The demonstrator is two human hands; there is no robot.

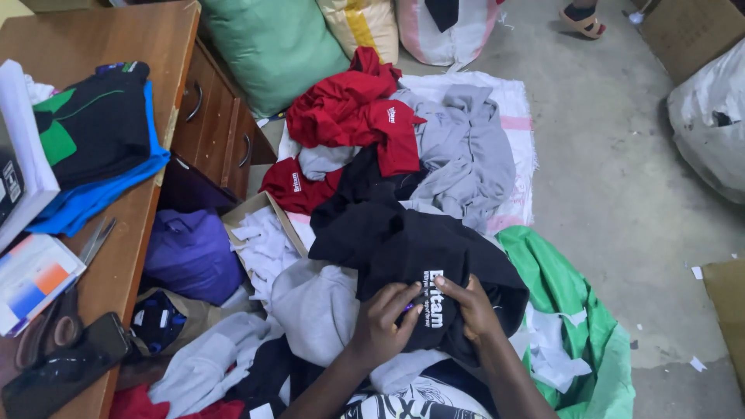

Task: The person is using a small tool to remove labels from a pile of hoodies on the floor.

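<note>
Wooden desk (116, 39) blocks left, clothes pile (403, 147) ahead; bare floor (613, 171) lies right.

Both forearms reach forward, left hand (382, 326) and right hand (473, 309) close together, fingers curled in a grip

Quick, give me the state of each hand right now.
Left hand: fingers curled, pinching the black garment beside its white print.
Right hand: fingers closed on the same garment, on the other side of the print.

A wooden desk (101, 46) fills the left of the frame, bearing folded clothes (93, 132), scissors (95, 240) and a phone (70, 365). Stuffed sacks (272, 46) line the top.
</note>
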